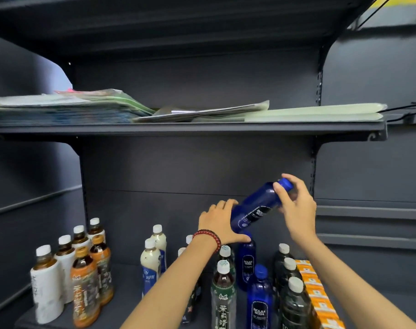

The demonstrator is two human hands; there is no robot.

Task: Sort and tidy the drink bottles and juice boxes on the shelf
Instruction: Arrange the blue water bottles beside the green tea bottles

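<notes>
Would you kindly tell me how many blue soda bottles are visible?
3. The tilted bottle is held by the left hand and right hand; the rear bottle stands on the shelf beneath the left hand; the front bottle stands nearest the camera. Others may be hidden.

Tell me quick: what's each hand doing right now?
Left hand: closed, cupping the base of the tilted blue bottle.
Right hand: closed, gripping the same bottle near its cap.

Dim, flat light; dark shelf (188, 129) swallows it. Mild glare on blue bottle (254, 210) between left hand (220, 224) and right hand (297, 210). Papers (59, 108) up-left of left hand blurred. Fisheye bend at edges.
</notes>
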